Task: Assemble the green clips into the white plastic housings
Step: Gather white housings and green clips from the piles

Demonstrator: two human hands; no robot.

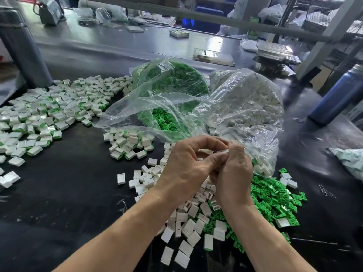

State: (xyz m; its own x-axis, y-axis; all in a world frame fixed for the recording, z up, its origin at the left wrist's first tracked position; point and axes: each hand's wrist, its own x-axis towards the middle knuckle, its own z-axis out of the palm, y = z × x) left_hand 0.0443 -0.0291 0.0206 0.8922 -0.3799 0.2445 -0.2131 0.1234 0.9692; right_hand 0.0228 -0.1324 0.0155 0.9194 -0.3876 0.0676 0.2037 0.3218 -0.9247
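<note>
My left hand (188,163) and my right hand (233,173) meet above the black table, fingers curled together round one white housing (223,151). Only the housing's top edge shows between the fingertips; whether a green clip sits in it is hidden. Below the hands lies a heap of loose white housings (188,222). Loose green clips (273,201) spread to the right of that heap. A clear bag of green clips (170,83) and a clear bag of white housings (245,103) stand open behind the hands.
Housings with green showing are piled at the far left (45,112) and in a small cluster (129,144) left of the hands. A blue bottle (337,95) stands at the right, a grey post (21,48) at the left. Paper clips (326,191) lie at right.
</note>
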